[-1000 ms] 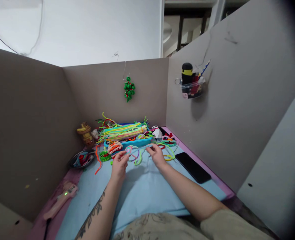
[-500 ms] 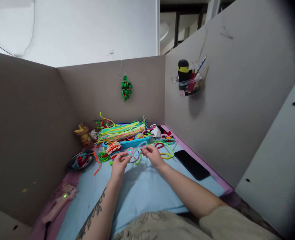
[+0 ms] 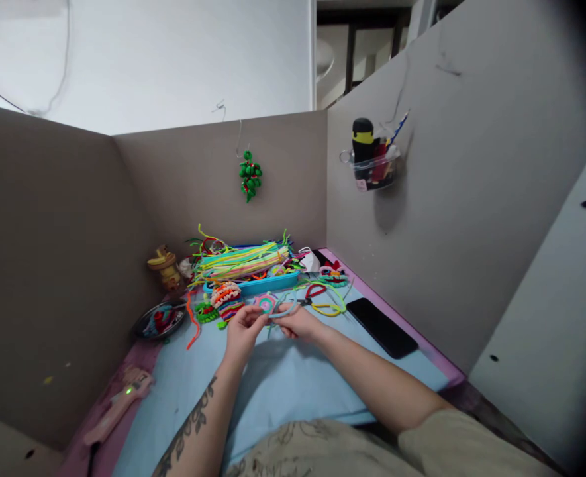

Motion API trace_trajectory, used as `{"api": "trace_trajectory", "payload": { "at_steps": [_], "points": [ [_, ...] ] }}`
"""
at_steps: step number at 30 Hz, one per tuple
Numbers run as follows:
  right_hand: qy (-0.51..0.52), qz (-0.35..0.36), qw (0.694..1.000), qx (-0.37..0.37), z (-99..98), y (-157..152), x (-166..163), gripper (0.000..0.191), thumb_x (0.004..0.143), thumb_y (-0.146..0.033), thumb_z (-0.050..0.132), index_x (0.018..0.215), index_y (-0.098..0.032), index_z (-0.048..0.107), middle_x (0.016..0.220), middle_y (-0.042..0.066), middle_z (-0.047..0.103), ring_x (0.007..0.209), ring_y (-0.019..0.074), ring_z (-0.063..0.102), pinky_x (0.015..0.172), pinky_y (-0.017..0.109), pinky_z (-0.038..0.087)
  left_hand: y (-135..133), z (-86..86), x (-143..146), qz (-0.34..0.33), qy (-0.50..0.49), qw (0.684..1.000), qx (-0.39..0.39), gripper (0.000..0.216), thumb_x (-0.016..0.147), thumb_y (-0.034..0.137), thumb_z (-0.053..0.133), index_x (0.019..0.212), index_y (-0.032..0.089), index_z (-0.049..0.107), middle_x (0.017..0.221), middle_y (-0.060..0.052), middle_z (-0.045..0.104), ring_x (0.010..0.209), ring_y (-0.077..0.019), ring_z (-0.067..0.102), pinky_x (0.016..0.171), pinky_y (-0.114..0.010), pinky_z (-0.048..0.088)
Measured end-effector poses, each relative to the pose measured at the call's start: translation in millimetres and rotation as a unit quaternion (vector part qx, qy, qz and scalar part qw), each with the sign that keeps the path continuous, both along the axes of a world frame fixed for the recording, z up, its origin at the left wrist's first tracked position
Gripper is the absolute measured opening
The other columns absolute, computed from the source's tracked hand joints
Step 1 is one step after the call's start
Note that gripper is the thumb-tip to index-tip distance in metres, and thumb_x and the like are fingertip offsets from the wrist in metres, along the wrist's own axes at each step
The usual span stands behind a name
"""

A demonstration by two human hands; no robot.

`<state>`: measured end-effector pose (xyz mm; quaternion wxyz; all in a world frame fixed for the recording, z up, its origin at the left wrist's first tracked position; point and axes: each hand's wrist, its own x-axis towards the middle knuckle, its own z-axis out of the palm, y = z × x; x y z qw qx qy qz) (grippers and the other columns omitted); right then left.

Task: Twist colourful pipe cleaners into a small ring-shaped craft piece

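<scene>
My left hand (image 3: 245, 329) is closed in a pinch at the lower edge of a small pink and teal coil of pipe cleaner (image 3: 265, 303). My right hand (image 3: 296, 322) grips a light blue pipe cleaner (image 3: 291, 307), which arches up beside the coil; its fingers are bent and partly hidden. The hands almost touch above the light blue cloth (image 3: 293, 377). Just left of the coil lies a striped, many-coloured pipe cleaner piece (image 3: 228, 306). To the right, what look like scissors with red and yellow handles (image 3: 328, 310) rest on the cloth.
Behind the hands a blue tray (image 3: 273, 285) carries a heap of pipe cleaners (image 3: 245, 260). A black phone (image 3: 382, 327) lies at the right, a dark bowl (image 3: 141, 330) and a pink glue gun (image 3: 118, 405) at the left. Grey panels (image 3: 283, 192) enclose the table.
My right hand has moved slightly left and down, closer to my left hand. The coil now shows more face-on, and the light blue pipe cleaner curves beside it.
</scene>
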<state>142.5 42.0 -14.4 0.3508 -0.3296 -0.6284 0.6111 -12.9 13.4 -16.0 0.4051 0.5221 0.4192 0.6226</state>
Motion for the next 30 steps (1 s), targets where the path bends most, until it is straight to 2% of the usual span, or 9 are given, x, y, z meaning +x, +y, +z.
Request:
{"api": "trace_trajectory", "payload": {
  "at_steps": [7, 10, 15, 18, 20, 23, 26, 28, 30],
  "points": [
    [-0.025, 0.054, 0.998, -0.008, -3.8, -3, -1, 0.028, 0.073, -0.037, 0.058, 0.092, -0.016, 0.053, 0.068, -0.001, 0.065, 0.037, 0.0059, 0.055, 0.031, 0.012, 0.032, -4, -0.3, 3, 0.038, 0.043, 0.998, 0.032, 0.024, 0.062, 0.027, 0.071, 0.081, 0.015, 0.061, 0.063, -0.001, 0.063, 0.055, -0.0111, 0.056, 0.051, -0.020, 0.043],
    [0.000, 0.064, 0.998, -0.028, -1.2, -7, -3, 0.031, 0.072, -0.031, 0.058, 0.100, -0.018, 0.052, 0.082, 0.002, 0.066, 0.042, 0.0080, 0.060, 0.032, 0.013, 0.037, -6, -0.3, 5, 0.047, 0.052, 0.997, 0.046, 0.022, 0.063, 0.027, 0.070, 0.081, 0.016, 0.061, 0.065, -0.001, 0.063, 0.052, -0.0104, 0.054, 0.049, -0.020, 0.042],
    [0.049, 0.035, 0.997, -0.053, 1.0, -14, -12, 0.032, 0.067, -0.019, 0.053, 0.099, -0.017, 0.052, 0.076, 0.001, 0.066, 0.044, 0.0093, 0.060, 0.035, 0.015, 0.039, -9, 0.0, 8, 0.053, 0.060, 0.995, 0.051, 0.021, 0.064, 0.028, 0.069, 0.080, 0.017, 0.061, 0.063, 0.000, 0.062, 0.048, -0.0097, 0.052, 0.045, -0.020, 0.041],
    [0.057, 0.005, 0.998, -0.034, -4.1, -15, -19, 0.030, 0.064, -0.016, 0.050, 0.094, -0.017, 0.050, 0.067, -0.002, 0.063, 0.042, 0.0081, 0.056, 0.038, 0.016, 0.042, -10, 1.3, 8, 0.065, 0.057, 0.995, 0.049, 0.022, 0.063, 0.029, 0.070, 0.080, 0.016, 0.062, 0.064, -0.001, 0.063, 0.051, -0.0108, 0.054, 0.048, -0.021, 0.041],
    [0.048, -0.015, 0.999, -0.006, -8.6, -15, -22, 0.031, 0.064, -0.015, 0.048, 0.095, -0.017, 0.047, 0.063, -0.004, 0.060, 0.041, 0.0071, 0.053, 0.040, 0.017, 0.041, -9, 2.6, 7, 0.080, 0.038, 0.995, 0.049, 0.024, 0.062, 0.029, 0.071, 0.080, 0.016, 0.062, 0.066, -0.002, 0.064, 0.056, -0.0124, 0.057, 0.053, -0.022, 0.044],
    [0.028, -0.056, 0.997, 0.052, -14.0, -18, -26, 0.045, 0.067, -0.014, 0.047, 0.111, -0.020, 0.037, 0.062, -0.007, 0.056, 0.041, 0.0068, 0.048, 0.040, 0.016, 0.038, -5, 4.0, 2, 0.110, -0.012, 0.993, 0.046, 0.026, 0.061, 0.028, 0.072, 0.081, 0.016, 0.061, 0.070, -0.003, 0.064, 0.065, -0.0140, 0.060, 0.062, -0.024, 0.046],
    [-0.004, -0.072, 0.986, 0.150, -16.1, -25, -27, 0.047, 0.070, -0.011, 0.044, 0.115, -0.022, 0.035, 0.062, -0.008, 0.052, 0.046, 0.0069, 0.047, 0.045, 0.016, 0.037, 2, 3.4, -5, 0.136, -0.073, 0.987, 0.033, 0.032, 0.060, 0.029, 0.073, 0.084, 0.015, 0.059, 0.072, -0.003, 0.064, 0.068, -0.0141, 0.060, 0.065, -0.025, 0.046],
    [-0.059, -0.009, 0.967, 0.247, -15.0, -33, -25, 0.036, 0.069, -0.008, 0.044, 0.103, -0.021, 0.047, 0.062, -0.007, 0.051, 0.053, 0.0074, 0.047, 0.050, 0.016, 0.037, 6, 1.9, -9, 0.146, -0.105, 0.983, 0.026, 0.034, 0.058, 0.030, 0.074, 0.085, 0.015, 0.058, 0.070, -0.002, 0.064, 0.065, -0.0131, 0.060, 0.062, -0.024, 0.045],
    [-0.128, 0.127, 0.922, 0.343, -12.2, -41, -23, 0.028, 0.067, -0.007, 0.046, 0.090, -0.020, 0.055, 0.065, -0.005, 0.054, 0.057, 0.0078, 0.047, 0.055, 0.017, 0.036, 9, 0.4, -11, 0.153, -0.127, 0.980, 0.019, 0.036, 0.057, 0.031, 0.075, 0.084, 0.015, 0.058, 0.066, 0.000, 0.062, 0.060, -0.0113, 0.058, 0.058, -0.021, 0.043]
  ]
}}
